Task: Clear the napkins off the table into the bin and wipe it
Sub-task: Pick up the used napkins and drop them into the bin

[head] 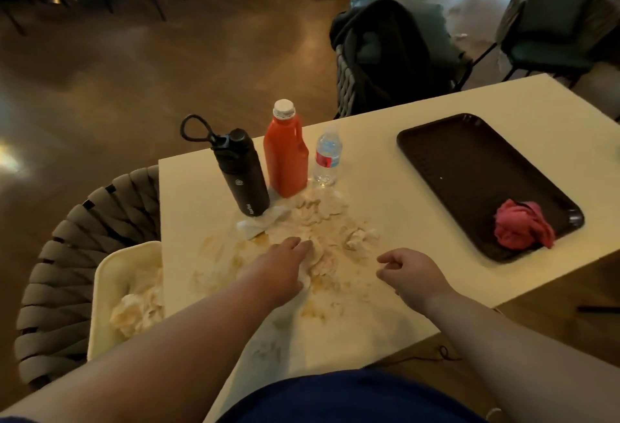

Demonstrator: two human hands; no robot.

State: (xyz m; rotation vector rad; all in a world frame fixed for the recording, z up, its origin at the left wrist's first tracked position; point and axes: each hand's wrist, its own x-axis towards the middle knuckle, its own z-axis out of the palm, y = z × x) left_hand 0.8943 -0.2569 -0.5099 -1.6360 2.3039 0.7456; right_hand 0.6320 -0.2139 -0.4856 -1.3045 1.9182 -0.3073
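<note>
Head camera looks down on a white table [375, 167] strewn with crumpled, stained napkins [322, 217] in its near-left part, just in front of a black flask [243, 175], a red bottle [286, 154] and a small water bottle [327, 157]. The left hand [285, 268] lies on the heap, its fingers curled into a wad of napkins. The right hand [411, 271] sits beside it over the table, fingers loosely bent and holding nothing. A white bin [100, 275], with napkins already in it, rests on a woven chair [63, 254] at the table's left edge. A pink cloth [521, 224] sits bunched on a dark tray [469, 167], well to the right.
</note>
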